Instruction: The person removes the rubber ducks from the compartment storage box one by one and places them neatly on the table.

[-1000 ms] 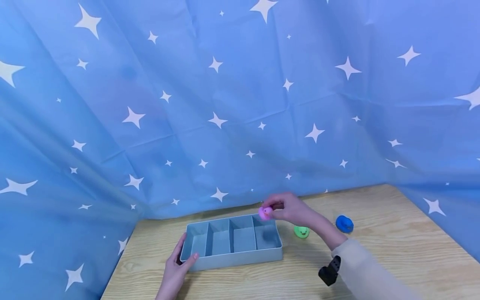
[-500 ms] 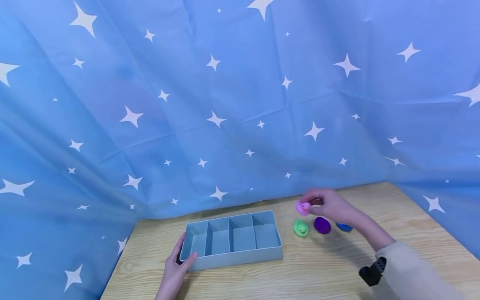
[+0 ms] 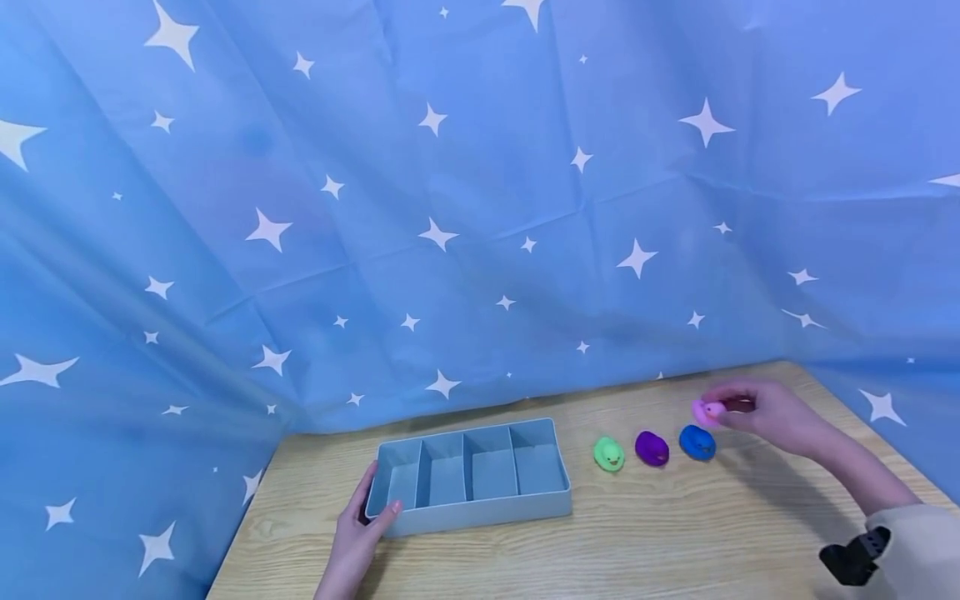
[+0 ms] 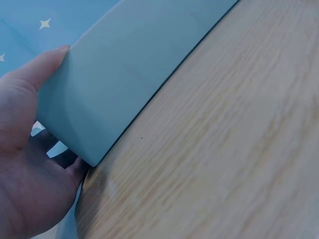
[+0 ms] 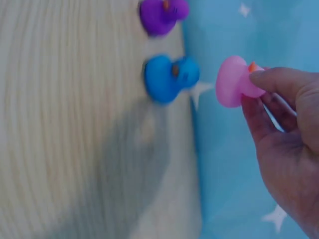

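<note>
Between thumb and fingers, my right hand [image 3: 772,417] pinches a pink rubber duck [image 5: 232,82] above the table, just behind and right of the blue rubber duck [image 3: 697,442]. Left of the blue one sit a purple rubber duck [image 3: 652,448] and a green rubber duck [image 3: 608,454], forming a row. My left hand [image 3: 355,533] grips the left end of a grey-blue box [image 3: 480,512] with several compartments. Its thumb lies at the front rim, while the other fingers go round the end, partly hidden in the head view. All the box's compartments are bare inside.
Everything stands on a light wooden table [image 3: 600,558]. A blue curtain with white stars [image 3: 465,183] hangs along the back and sides. A small black device [image 3: 855,557] is on the right wrist by the sleeve.
My right hand has carried the pink duck rightward, from over the box's right compartment, past the green and purple ducks to near the blue one. The left hand stays on the box.
</note>
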### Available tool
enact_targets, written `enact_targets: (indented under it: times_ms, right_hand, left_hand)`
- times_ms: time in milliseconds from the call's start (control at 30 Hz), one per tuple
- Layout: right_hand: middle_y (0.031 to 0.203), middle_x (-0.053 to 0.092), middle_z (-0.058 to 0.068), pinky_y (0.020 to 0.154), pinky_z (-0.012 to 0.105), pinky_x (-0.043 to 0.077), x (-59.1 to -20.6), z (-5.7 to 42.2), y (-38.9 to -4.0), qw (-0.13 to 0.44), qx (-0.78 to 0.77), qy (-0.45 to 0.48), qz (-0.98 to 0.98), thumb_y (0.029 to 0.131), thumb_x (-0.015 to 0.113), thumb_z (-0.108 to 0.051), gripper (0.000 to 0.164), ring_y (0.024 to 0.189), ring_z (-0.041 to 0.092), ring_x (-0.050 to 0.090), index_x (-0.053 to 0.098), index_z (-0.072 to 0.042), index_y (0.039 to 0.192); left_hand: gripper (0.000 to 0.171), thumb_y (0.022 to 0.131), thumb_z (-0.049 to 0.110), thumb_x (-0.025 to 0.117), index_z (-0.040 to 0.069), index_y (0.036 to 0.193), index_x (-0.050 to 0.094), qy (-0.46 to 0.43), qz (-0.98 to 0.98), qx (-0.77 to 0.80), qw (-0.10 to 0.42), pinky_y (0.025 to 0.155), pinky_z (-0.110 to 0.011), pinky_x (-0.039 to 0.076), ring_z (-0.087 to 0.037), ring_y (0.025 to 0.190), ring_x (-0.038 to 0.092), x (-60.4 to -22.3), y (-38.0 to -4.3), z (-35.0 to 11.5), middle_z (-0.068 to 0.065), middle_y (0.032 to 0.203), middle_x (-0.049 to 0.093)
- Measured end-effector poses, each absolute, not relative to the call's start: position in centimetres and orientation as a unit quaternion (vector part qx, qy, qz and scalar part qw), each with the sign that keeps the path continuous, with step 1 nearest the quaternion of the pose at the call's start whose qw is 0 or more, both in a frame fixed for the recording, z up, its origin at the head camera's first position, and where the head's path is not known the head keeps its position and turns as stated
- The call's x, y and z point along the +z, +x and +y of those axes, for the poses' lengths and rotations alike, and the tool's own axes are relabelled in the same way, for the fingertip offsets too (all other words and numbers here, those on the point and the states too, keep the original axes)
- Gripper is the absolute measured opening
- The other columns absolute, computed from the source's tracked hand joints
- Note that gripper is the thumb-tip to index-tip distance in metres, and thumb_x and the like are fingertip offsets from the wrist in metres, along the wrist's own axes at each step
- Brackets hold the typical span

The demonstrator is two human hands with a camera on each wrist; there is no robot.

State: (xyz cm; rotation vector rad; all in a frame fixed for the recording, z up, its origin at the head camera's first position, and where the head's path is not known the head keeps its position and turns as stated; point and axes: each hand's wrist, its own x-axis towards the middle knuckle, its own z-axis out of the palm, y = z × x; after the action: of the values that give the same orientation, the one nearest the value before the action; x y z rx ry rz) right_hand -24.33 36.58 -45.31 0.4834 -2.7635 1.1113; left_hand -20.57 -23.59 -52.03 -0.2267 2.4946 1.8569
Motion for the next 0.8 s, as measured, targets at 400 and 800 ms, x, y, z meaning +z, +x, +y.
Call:
enact_targets:
  times_ms: [400,800]
  right_hand:
    - [0.093,0.072,0.009,0.064,0.019,0.053,-49.3,40.6,-24.3,0.092,0.337,0.16,-0.923,0.079,0.078,0.01,0.02,0.077,0.006,0.062,0.075,0.003,0.098]
    - [0.096,0.069,0.003,0.063,0.022,0.049,-49.9,40.4,-24.1,0.055,0.324,0.138,-0.934,0.079,0.067,0.012,0.025,0.077,0.0,0.053,0.075,-0.002,0.099]
  left_hand:
    - [0.092,0.093,0.033,0.077,0.014,0.165,0.023,-0.088,0.8,0.593,0.017,0.122,-0.063,0.011,-0.046,0.153,0.008,-52.1,-20.7,-23.5,-0.021,0.169,0.015]
    - [0.091,0.096,0.032,0.075,0.013,0.165,0.019,-0.078,0.804,0.589,0.013,0.121,-0.064,0.014,-0.049,0.152,0.009,-52.2,-20.8,-23.5,-0.025,0.168,0.014]
